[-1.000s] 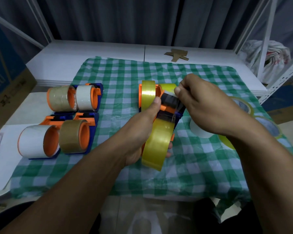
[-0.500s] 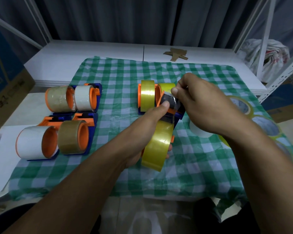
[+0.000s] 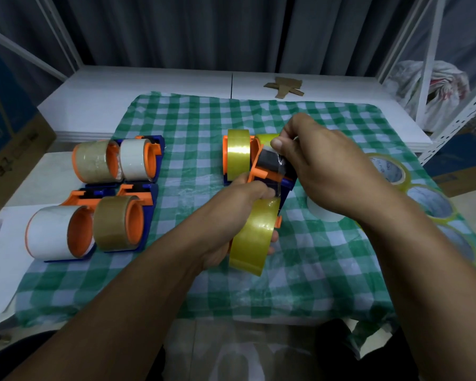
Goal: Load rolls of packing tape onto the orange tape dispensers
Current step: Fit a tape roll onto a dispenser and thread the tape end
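My left hand [image 3: 232, 215] grips an orange and blue tape dispenser [image 3: 270, 174] that carries a yellowish clear tape roll [image 3: 252, 237], held above the green checked cloth [image 3: 193, 166]. My right hand [image 3: 327, 171] pinches the loose end of clear tape [image 3: 279, 158] stretched over the dispenser's front end. Just behind stand two more loaded dispensers with yellow rolls [image 3: 238, 154], partly hidden by my hands.
Several loaded dispensers lie at the left, with white [image 3: 48, 232], brown [image 3: 113, 222] and clear [image 3: 92, 159] rolls. Loose tape rolls [image 3: 390, 169] lie at the cloth's right edge, a white roll [image 3: 323, 214] under my right wrist. A cardboard scrap [image 3: 285, 88] sits on the far table.
My left thumb has slid down from the dispenser's front to its middle. My right hand has drawn the tape end a little further forward over the front.
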A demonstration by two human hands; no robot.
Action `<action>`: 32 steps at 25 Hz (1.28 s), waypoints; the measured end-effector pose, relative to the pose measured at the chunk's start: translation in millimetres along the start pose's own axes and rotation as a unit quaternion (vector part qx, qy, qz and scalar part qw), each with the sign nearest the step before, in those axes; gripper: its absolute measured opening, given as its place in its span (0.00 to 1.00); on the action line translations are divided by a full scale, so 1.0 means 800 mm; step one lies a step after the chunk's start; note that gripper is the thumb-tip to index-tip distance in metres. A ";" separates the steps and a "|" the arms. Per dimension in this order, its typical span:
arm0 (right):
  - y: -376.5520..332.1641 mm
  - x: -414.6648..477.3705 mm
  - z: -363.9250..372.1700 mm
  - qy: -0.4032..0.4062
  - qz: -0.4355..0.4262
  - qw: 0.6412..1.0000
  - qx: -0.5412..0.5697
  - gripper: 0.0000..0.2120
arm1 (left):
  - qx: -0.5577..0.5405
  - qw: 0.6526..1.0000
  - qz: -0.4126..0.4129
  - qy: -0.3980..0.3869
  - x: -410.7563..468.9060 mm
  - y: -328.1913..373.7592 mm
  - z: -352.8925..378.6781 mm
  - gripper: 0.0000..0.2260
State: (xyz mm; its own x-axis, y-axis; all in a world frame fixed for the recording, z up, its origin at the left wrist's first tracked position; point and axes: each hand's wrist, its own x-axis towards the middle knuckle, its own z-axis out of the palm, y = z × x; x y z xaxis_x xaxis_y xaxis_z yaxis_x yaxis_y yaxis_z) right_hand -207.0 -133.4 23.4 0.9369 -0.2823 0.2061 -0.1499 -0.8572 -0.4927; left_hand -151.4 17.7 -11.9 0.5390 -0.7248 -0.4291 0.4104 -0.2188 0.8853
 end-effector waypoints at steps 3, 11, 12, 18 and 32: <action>0.001 0.003 0.006 -0.008 -0.001 0.999 -0.033 0.12 | 0.021 1.000 0.002 0.007 0.000 -0.002 0.002 0.13; 0.002 0.006 0.007 -0.018 0.004 1.000 -0.004 0.12 | 0.041 0.998 0.021 0.032 0.007 -0.010 -0.002 0.13; 0.003 0.007 0.006 -0.019 0.004 1.000 -0.001 0.12 | 0.045 0.998 0.024 0.035 0.007 -0.011 -0.002 0.13; 0.006 0.005 0.005 -0.013 0.007 0.999 0.034 0.11 | 0.055 0.996 0.041 0.060 0.010 -0.012 -0.003 0.11; 0.016 0.009 0.010 -0.022 0.023 0.990 0.140 0.18 | 0.035 0.998 0.027 0.044 0.008 -0.011 -0.006 0.12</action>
State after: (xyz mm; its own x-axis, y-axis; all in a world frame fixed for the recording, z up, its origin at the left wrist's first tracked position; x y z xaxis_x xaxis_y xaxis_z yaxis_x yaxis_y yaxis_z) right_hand -199.4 -143.0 12.2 0.9449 -0.2938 0.1442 -0.1047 -0.6887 -0.7174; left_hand -148.3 18.2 -22.9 0.6235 -0.6767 -0.3916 0.3284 -0.2279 0.9166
